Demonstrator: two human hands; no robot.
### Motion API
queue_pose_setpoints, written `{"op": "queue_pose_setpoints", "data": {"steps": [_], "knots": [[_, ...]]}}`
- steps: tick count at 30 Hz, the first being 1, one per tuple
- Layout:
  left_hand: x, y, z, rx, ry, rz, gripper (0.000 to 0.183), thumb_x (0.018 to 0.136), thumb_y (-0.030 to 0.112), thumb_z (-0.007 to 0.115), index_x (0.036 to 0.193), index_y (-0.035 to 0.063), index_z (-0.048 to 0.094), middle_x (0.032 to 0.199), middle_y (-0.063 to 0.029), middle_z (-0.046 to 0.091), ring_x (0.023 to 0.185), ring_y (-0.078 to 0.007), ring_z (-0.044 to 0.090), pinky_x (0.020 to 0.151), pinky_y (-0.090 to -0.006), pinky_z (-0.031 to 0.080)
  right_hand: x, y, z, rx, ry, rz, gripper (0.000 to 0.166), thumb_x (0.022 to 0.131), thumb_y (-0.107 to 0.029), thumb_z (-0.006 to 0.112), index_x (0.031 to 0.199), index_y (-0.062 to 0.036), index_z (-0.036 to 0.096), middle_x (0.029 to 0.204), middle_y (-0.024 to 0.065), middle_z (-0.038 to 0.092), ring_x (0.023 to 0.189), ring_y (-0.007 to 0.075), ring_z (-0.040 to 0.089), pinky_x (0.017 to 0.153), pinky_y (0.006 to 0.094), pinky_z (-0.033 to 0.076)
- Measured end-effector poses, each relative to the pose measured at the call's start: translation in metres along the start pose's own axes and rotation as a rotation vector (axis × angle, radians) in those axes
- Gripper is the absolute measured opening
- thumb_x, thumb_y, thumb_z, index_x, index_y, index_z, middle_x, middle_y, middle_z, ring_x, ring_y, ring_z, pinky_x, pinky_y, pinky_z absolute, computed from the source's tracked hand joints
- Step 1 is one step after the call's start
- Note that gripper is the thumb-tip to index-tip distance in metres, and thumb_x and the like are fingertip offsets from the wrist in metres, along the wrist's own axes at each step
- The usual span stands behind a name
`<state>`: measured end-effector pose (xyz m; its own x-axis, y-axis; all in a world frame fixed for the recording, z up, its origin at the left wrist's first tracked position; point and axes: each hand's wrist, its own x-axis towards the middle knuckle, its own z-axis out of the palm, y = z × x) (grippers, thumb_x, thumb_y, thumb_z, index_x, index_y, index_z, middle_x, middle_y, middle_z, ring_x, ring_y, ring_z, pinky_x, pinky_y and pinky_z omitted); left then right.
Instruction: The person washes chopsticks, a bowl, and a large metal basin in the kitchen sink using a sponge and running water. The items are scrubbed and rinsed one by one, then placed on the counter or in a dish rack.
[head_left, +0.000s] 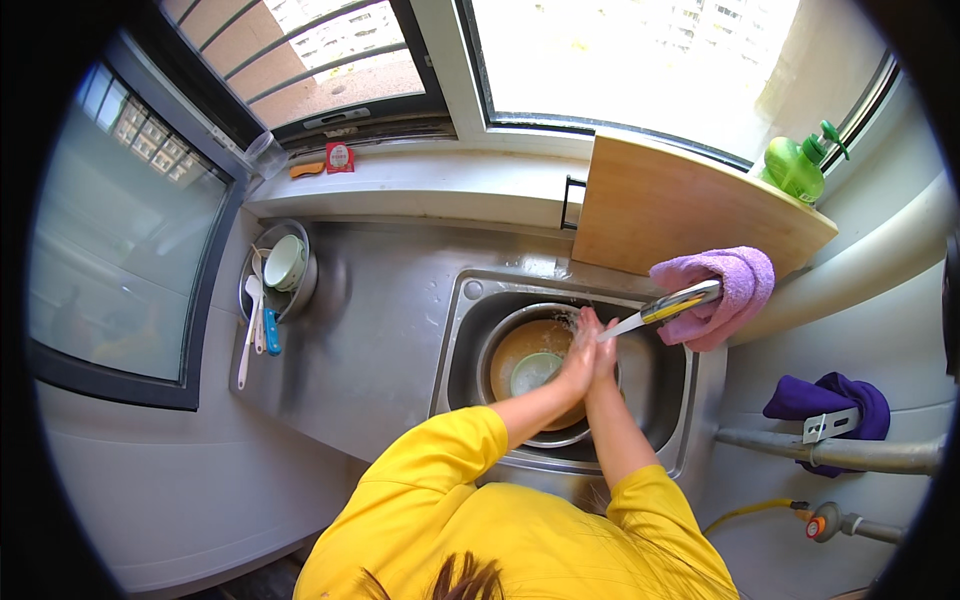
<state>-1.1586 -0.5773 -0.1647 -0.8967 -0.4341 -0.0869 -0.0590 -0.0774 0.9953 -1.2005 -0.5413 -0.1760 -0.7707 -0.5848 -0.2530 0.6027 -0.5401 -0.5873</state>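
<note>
My left hand (580, 358) and my right hand (604, 361) are pressed palm to palm, their fingers straight and together. Water runs onto them from the faucet (681, 301). No object shows between the palms. Below them a round metal basin (486, 358) stands in the stainless steel sink (660, 390). Cloudy brownish water (514, 341) fills part of it, and a pale green bowl (534, 373) sits in that water. My forearms cover the basin's near right side. Splashes rise by my left fingertips.
A pink towel (750, 277) wraps the faucet's base. Behind it a wooden cutting board (675, 202) leans by the window, near a green pump bottle (802, 169). At the left, a metal bowl (306, 281) holds bowls and utensils. A purple cloth (862, 405) hangs over a pipe (885, 454).
</note>
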Motion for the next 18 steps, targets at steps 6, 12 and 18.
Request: {"op": "queue_pose_setpoints", "data": {"steps": [6,12,18], "knots": [[0.023,-0.007,-0.026,0.110,0.182,-0.105,0.062,0.091,0.050,0.019,0.137,0.0070,0.022,0.143,-0.0185,0.011,0.134,-0.0268,0.008,0.108,-0.0328,0.008,-0.040,0.007,0.051,-0.181,-0.047,0.077,0.050,0.095,-0.035,0.024,0.134,-0.0033,0.029,0.138,0.0062,0.031,0.128,0.0178,0.025,0.105,0.0305,0.017],[-0.008,0.013,0.007,-0.039,0.017,-0.024,0.068,0.091,0.049,0.023,0.138,0.0006,0.010,0.143,-0.0175,0.013,0.133,-0.0264,0.011,0.107,-0.0306,0.009,0.001,-0.008,0.003,-0.095,0.019,0.033,0.054,0.094,-0.040,0.026,0.132,-0.0020,0.033,0.136,0.0083,0.033,0.125,0.0182,0.026,0.105,0.0289,0.015],[0.019,0.020,-0.020,-0.249,0.185,-0.183,0.062,0.093,0.045,0.025,0.137,0.0018,0.015,0.142,-0.0146,0.019,0.131,-0.0224,0.017,0.106,-0.0298,0.012,-0.027,0.006,0.029,-0.077,-0.025,0.000,0.055,0.094,-0.040,0.024,0.135,-0.0034,0.024,0.141,0.0073,0.025,0.130,0.0190,0.022,0.107,0.0311,0.014]]}}
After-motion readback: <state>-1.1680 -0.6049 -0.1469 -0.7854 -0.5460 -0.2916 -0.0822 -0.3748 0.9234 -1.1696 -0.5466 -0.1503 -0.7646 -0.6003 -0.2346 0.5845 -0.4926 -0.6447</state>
